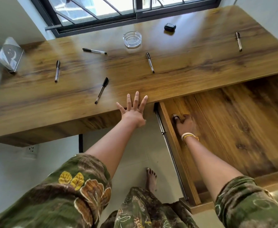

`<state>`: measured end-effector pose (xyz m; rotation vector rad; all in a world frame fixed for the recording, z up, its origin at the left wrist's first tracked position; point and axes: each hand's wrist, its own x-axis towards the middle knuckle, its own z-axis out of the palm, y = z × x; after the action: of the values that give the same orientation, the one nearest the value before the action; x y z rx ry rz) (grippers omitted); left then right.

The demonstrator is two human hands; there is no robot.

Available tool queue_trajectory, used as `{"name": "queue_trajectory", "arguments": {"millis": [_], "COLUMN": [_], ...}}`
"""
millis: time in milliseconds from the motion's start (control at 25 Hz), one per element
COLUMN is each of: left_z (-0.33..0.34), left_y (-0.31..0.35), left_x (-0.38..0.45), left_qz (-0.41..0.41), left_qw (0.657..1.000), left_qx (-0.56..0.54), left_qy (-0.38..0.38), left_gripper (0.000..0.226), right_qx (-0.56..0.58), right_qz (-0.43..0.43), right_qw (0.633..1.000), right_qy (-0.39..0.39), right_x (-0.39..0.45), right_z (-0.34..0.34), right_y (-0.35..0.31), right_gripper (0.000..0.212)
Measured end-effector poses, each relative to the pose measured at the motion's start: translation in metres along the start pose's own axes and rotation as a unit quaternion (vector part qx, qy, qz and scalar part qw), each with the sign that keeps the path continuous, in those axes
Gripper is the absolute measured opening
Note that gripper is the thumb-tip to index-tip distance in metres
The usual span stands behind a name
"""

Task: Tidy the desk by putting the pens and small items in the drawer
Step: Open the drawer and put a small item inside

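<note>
Several black-capped pens lie scattered on the wooden desk (pixel 184 51): one near my left hand (pixel 102 90), one at the left (pixel 57 71), one further back (pixel 94 51), one in the middle (pixel 150 62), one at the far right (pixel 238 41). A small black case (pixel 170 27) sits near the window. The drawer (pixel 233 120) under the desk's right side is pulled out. My left hand (pixel 134 107) lies flat on the desk's front edge, fingers spread. My right hand (pixel 185 124) is inside the drawer's left side, fingers curled on a small light-and-dark item (pixel 175 116), partly hidden.
A clear glass ashtray (pixel 132 39) stands at the back middle. A grey packet (pixel 9 54) leans at the desk's left end. The window frame (pixel 102 25) runs behind the desk. My bare foot (pixel 151 178) is on the floor beside the drawer's metal rail (pixel 169 150).
</note>
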<state>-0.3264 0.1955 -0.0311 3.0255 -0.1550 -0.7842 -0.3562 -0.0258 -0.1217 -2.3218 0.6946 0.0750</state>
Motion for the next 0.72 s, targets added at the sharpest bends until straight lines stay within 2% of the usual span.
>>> {"name": "queue_trajectory", "arguments": {"millis": [160, 280, 440, 640, 720], "left_z": [0.001, -0.004, -0.01, -0.022, -0.033], "left_y": [-0.004, -0.01, -0.026, -0.064, -0.081], "left_x": [-0.016, -0.029, -0.046, -0.055, -0.047], "left_qz": [0.018, 0.042, 0.064, 0.049, 0.035], "left_qw": [1.0, 0.998, 0.988, 0.975, 0.974], "left_qx": [-0.007, -0.047, -0.119, -0.116, -0.107], "left_qy": [0.001, 0.019, 0.069, 0.183, 0.199], "left_gripper": [0.104, 0.097, 0.076, 0.069, 0.067], "right_qx": [0.057, -0.002, -0.075, -0.131, -0.136], "right_qz": [0.059, -0.046, -0.217, -0.27, -0.285], "right_qw": [0.996, 0.998, 0.973, 0.954, 0.949], "right_qy": [0.035, 0.046, 0.033, -0.002, -0.006], "right_x": [-0.011, -0.033, -0.066, -0.081, -0.071], "right_z": [-0.022, -0.032, -0.016, 0.006, 0.011], "right_y": [-0.014, -0.036, -0.076, -0.133, -0.153], "right_gripper": [0.033, 0.033, 0.034, 0.048, 0.049]}}
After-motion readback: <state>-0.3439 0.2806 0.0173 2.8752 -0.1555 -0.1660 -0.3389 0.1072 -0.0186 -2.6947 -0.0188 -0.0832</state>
